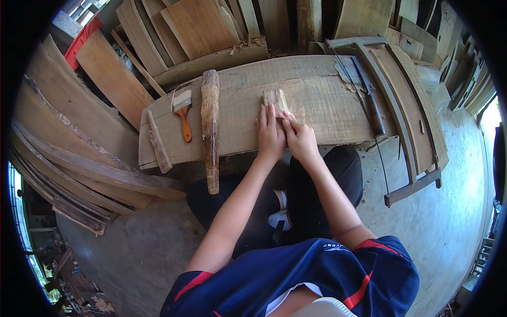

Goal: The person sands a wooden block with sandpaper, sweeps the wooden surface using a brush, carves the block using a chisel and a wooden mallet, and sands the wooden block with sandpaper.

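A short, pale wood block [274,97] lies on a thick plank bench [317,113] in front of me. My left hand [271,137] rests on the block's near part, fingers stretched forward along it. Close beside it, my right hand [301,138] is bent in with its fingers curled at the block's right side. Whatever those fingers hold, if anything, is hidden. Both hands cover the near end of the block.
Left on the bench lie a long wooden club [210,121], a paintbrush [184,113] and a wood strip [159,141]. At right are a dark-handled blade [372,103] and a wooden frame saw [393,98]. Boards [113,76] lean around the bench.
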Motion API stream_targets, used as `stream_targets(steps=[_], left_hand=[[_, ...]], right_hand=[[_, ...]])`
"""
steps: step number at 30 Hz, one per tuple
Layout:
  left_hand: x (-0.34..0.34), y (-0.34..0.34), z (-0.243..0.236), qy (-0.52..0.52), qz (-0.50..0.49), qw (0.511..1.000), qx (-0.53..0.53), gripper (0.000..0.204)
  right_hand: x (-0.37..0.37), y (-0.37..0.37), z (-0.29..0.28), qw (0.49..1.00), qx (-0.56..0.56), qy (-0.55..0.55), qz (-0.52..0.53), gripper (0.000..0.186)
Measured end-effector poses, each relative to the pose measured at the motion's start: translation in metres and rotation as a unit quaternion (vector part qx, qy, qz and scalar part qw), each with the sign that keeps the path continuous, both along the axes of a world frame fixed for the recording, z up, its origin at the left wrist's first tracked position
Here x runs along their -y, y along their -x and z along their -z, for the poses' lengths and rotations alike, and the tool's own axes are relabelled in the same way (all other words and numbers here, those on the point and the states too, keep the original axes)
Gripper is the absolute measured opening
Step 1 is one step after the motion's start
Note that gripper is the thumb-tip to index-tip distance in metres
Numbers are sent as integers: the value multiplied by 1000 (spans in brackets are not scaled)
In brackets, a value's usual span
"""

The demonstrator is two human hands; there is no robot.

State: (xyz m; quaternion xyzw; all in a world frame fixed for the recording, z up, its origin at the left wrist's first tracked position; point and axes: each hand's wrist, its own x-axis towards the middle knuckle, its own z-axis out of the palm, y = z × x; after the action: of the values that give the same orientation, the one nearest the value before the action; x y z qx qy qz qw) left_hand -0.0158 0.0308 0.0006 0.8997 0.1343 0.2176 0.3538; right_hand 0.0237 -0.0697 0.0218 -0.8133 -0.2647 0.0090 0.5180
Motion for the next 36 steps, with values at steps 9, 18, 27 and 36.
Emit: stream_targets(steps=[9,18,27,36], left_hand=[[0,-4,4,-83,17,996,31,54],[4,-11,0,16,29,999,40,48],[1,-7,-3,16,4,999,32,49],[8,-20,-7,-6,2,999,45,45]], right_hand=[[-23,-23,-2,999,36,15,25,31],[-26,-55,-22,995,-52,63,53,33],[3,0,-2,1000,-18,8,15,32],[-38,-88,-3,996,58,15,62,33]])
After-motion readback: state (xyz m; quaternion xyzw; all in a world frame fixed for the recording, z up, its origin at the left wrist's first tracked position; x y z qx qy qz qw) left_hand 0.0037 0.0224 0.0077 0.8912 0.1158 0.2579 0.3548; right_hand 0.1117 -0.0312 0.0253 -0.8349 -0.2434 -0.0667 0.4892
